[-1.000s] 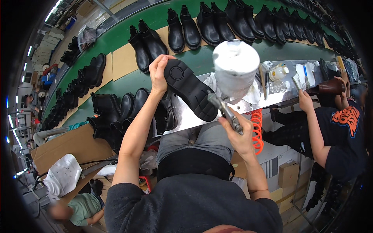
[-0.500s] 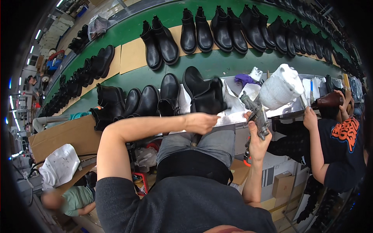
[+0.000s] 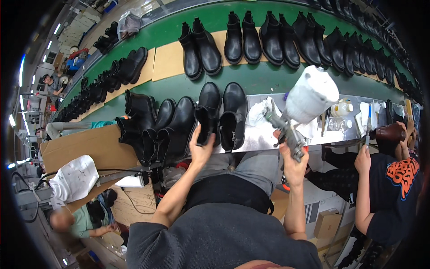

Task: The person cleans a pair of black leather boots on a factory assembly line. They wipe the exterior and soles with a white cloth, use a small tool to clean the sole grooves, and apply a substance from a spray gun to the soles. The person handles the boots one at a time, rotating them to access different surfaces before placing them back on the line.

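My right hand (image 3: 294,168) is wrapped round the handle of a metal spray gun (image 3: 286,133). A white, stained cup (image 3: 312,95) sits on the gun, tilted above the bench edge. My left hand (image 3: 202,147) reaches to the shaft of a black ankle boot (image 3: 209,101), its thumb and fingers spread at the shaft. Whether it bears any of the boot's weight I cannot tell. Just right of that one stands another black boot (image 3: 234,105), its toe pointing away from me and its opening toward me. Further black boots (image 3: 181,117) crowd close on the left.
Rows of black boots (image 3: 207,49) stand on cardboard strips along the green bench (image 3: 170,89). White cloth (image 3: 260,112) and clear bottles (image 3: 339,117) lie beyond the gun. A co-worker (image 3: 385,184) at right holds a brown boot (image 3: 389,131). A cardboard sheet (image 3: 89,145) leans at left.
My left hand has moved left, away from the right-hand boot, to the boot beside it. The right-hand boot, tilted and blurred before, now stands straight. The spray gun stays in my right hand.
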`<state>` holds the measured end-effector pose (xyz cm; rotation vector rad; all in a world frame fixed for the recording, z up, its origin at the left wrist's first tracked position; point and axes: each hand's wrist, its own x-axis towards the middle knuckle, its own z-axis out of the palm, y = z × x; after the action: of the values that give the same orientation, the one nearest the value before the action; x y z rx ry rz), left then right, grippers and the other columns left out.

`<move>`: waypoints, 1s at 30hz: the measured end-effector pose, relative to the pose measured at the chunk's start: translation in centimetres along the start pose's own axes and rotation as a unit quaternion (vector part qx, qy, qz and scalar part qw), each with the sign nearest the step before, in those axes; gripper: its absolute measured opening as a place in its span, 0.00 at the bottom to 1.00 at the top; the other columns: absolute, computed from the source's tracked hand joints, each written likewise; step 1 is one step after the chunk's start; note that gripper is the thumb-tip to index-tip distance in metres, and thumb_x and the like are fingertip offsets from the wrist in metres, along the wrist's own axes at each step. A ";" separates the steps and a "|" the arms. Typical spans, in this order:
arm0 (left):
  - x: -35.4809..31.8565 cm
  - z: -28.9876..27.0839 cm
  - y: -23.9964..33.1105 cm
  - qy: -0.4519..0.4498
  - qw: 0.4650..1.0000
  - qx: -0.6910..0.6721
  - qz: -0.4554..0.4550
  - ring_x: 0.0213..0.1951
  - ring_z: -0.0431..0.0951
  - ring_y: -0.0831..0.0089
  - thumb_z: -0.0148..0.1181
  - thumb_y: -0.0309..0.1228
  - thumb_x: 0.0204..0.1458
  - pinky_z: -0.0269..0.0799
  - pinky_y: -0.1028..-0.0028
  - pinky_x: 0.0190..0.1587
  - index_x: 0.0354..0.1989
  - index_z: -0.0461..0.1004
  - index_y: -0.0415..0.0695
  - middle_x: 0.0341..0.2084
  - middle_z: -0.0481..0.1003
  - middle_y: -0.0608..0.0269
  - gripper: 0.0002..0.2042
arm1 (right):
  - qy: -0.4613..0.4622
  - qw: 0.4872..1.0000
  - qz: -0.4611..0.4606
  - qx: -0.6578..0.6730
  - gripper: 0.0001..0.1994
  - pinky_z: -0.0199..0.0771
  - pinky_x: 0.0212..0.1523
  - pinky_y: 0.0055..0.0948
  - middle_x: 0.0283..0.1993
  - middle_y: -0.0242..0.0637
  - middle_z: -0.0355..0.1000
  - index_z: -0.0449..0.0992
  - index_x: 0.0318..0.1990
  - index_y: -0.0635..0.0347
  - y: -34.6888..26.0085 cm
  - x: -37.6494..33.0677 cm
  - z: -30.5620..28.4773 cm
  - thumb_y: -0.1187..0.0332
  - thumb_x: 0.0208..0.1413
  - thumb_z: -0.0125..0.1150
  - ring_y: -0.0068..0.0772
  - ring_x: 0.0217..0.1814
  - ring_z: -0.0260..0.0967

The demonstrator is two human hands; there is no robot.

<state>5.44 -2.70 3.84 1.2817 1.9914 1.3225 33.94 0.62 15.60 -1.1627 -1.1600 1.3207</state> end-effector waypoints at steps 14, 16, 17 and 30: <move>8.7 -3.6 2.4 -0.099 0.588 -0.768 -0.235 0.49 0.77 0.49 0.46 0.33 0.62 0.83 0.60 0.45 0.57 0.64 0.31 0.53 0.71 0.43 0.19 | -0.122 0.989 -0.039 0.068 0.21 0.72 0.39 0.21 0.36 0.37 0.77 0.73 0.53 0.73 -5.3 1.7 6.7 0.70 0.55 0.66 0.21 0.37 0.72; 8.8 -3.4 1.4 -0.127 0.560 -0.783 -0.239 0.49 0.78 0.49 0.47 0.33 0.62 0.83 0.59 0.46 0.57 0.64 0.31 0.53 0.71 0.43 0.20 | -0.109 0.991 -0.066 0.031 0.21 0.71 0.38 0.21 0.34 0.37 0.76 0.73 0.53 0.73 -5.5 1.6 6.9 0.70 0.54 0.67 0.21 0.35 0.71; 8.9 -3.2 1.8 -0.131 0.551 -0.787 -0.246 0.49 0.78 0.49 0.47 0.33 0.62 0.82 0.58 0.47 0.56 0.64 0.31 0.53 0.71 0.43 0.20 | -0.095 0.991 -0.090 0.001 0.21 0.71 0.38 0.21 0.34 0.37 0.76 0.73 0.53 0.73 -5.2 1.3 6.7 0.70 0.54 0.67 0.21 0.34 0.71; 9.6 -2.7 2.0 -0.132 0.501 -0.809 -0.278 0.43 0.80 0.47 0.45 0.29 0.62 0.85 0.61 0.41 0.54 0.66 0.30 0.48 0.73 0.40 0.17 | -0.119 0.984 -0.103 -0.081 0.20 0.67 0.31 0.20 0.30 0.30 0.73 0.73 0.54 0.71 -8.1 2.9 6.7 0.73 0.54 0.66 0.15 0.30 0.65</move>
<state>-0.36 4.54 8.12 -0.1723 0.1644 1.5532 27.74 3.67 24.04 -0.9856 -1.5432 1.2457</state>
